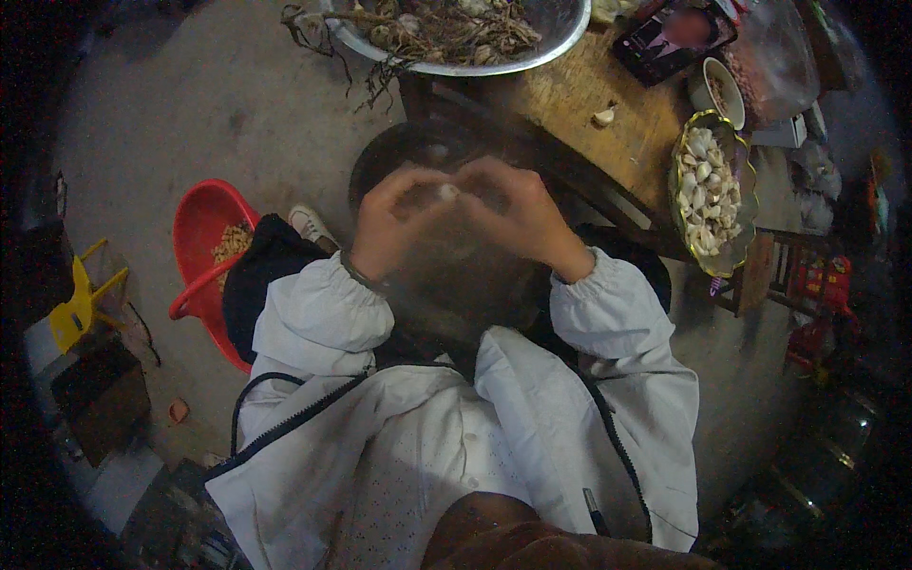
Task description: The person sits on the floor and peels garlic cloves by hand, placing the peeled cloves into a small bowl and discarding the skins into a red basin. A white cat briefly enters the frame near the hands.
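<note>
My left hand (pixel 399 214) and my right hand (pixel 524 214) meet at the fingertips above a dark, round container (pixel 377 153) whose contents are hard to make out. Between the fingertips is a small whitish piece (pixel 447 191), blurred, that looks like a garlic clove; both hands touch it. Beyond them, a metal basin (pixel 491 70) holds garlic bulbs with dry stalks and roots. To the right, a glass dish with a gilt wavy rim (pixel 748 206) is full of garlic cloves (pixel 705 185). A single clove (pixel 604 116) lies on the wooden table.
The wooden table (pixel 570 85) carries a phone (pixel 670 35), a small cup (pixel 716 92) and a plastic bag (pixel 776 57). A red plastic basket (pixel 206 206) with peanut-like pieces stands by my left leg. A yellow stool-like object (pixel 75 306) is at far left.
</note>
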Action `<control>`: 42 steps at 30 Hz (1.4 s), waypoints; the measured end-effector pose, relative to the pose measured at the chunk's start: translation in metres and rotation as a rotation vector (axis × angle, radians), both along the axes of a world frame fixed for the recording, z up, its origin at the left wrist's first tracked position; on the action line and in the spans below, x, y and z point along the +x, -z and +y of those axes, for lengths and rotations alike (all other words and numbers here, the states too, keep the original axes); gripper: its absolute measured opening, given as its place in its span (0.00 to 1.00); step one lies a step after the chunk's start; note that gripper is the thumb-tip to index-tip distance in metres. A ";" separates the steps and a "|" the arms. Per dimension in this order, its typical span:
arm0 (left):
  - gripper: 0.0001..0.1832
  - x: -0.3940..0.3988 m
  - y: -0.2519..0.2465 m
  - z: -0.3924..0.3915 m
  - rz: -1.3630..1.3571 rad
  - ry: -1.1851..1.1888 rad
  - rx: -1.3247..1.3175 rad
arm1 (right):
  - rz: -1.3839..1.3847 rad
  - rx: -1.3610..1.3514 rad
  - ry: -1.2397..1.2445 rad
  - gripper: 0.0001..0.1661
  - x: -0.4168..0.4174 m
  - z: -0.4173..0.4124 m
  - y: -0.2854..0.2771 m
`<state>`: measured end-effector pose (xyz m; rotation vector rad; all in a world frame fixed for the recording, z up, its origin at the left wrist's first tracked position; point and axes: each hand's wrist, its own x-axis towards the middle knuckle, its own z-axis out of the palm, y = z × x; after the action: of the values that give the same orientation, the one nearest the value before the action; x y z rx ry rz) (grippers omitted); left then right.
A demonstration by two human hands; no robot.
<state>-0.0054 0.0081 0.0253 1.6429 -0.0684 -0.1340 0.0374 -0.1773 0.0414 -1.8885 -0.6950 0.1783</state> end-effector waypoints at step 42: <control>0.12 -0.002 0.006 -0.005 -0.087 0.053 0.252 | 0.306 -0.020 -0.091 0.13 0.006 -0.009 0.007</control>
<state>-0.0070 0.0028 0.0192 1.8993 -0.1677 -0.1151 0.0431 -0.1862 0.0349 -1.7986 -0.5700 0.5224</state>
